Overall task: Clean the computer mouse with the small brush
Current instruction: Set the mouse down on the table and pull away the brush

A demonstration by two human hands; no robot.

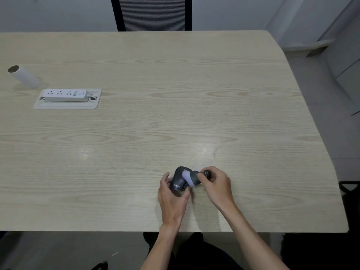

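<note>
Mouse (178,181) first: seen from the head camera, the dark computer mouse sits on the pale wood-grain desk (155,123) close to its near edge, somewhat right of the middle, with white lettering showing on the end nearest the person. The left hand (171,195) cups it from the near-left side, fingers curled around the left flank and thumb lying along the right flank, so the hand is closed on the mouse. The right hand (216,183) comes in from the right, its fingers pressed together in a pinch on the dark knob-like handle of the small brush (191,178). The brush's pale, blurred bristle head lies against the top right of the mouse, touching it. Both forearms reach up from the near edge of the desk. Far off toward the left edge, a white power strip (67,95) rests in a recessed white tray (66,106) set into the desk surface. Just beyond it, nearer the far left corner, a cardboard tube (24,76) stands tilted in the view, its open end showing. Behind the far edge of the desk stands a dark mesh-backed chair (152,13).
</note>
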